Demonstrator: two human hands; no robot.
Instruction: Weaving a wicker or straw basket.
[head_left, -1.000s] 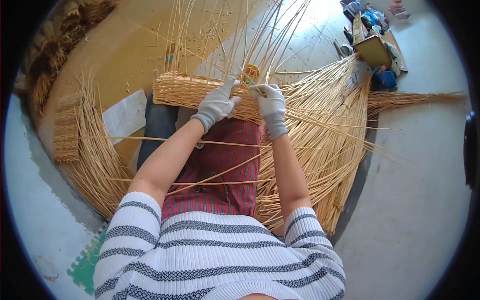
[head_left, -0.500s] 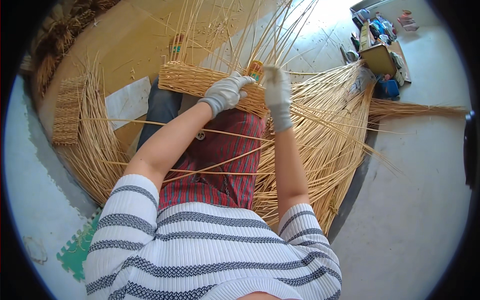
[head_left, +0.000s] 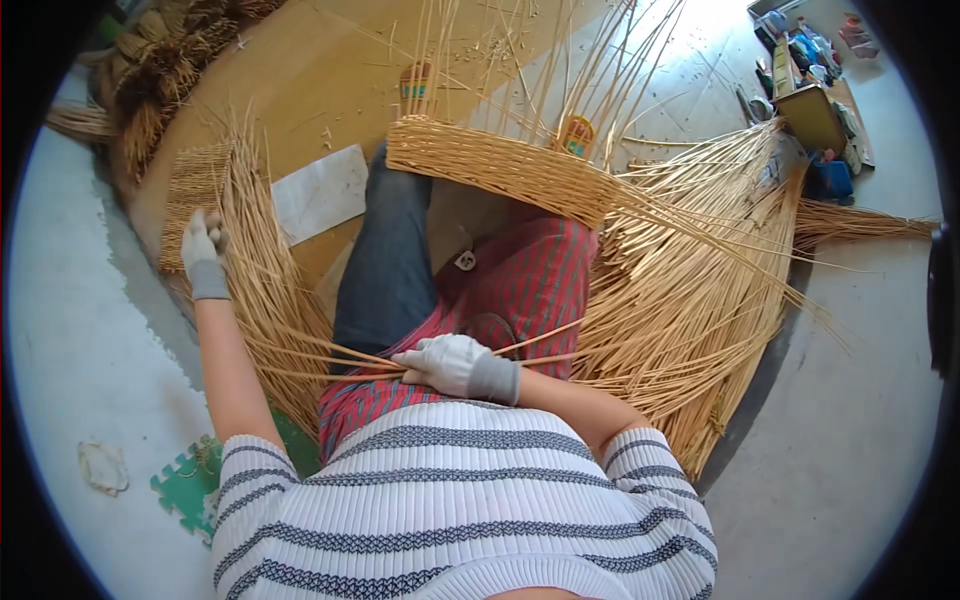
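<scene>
My left hand (head_left: 208, 243), in a white glove with fingers loosely bent and apart, is at the woven panel (head_left: 198, 170) on the left, beside loose pale canes. My right hand (head_left: 445, 362), also gloved, is closed on several long canes (head_left: 355, 368) crossing my lap over a red striped cloth (head_left: 540, 300). Beyond my knees a long woven wicker piece (head_left: 495, 165) lies crosswise, with upright stakes (head_left: 540, 60) and two coloured objects (head_left: 416, 80) behind it. Neither hand touches that piece.
A large sheaf of canes (head_left: 690, 300) spreads to my right. Darker bundles (head_left: 150, 90) lie at the back left. A board with scraps (head_left: 300, 70), a white sheet (head_left: 315, 195) and green foam mat (head_left: 180, 485) surround me. A box (head_left: 810, 118) and mixed items stand at the back right.
Both hands have left the wicker piece: the left moved out to the panel on the left, the right came down to the canes at my lap. The view has shifted, so the piece appears further right.
</scene>
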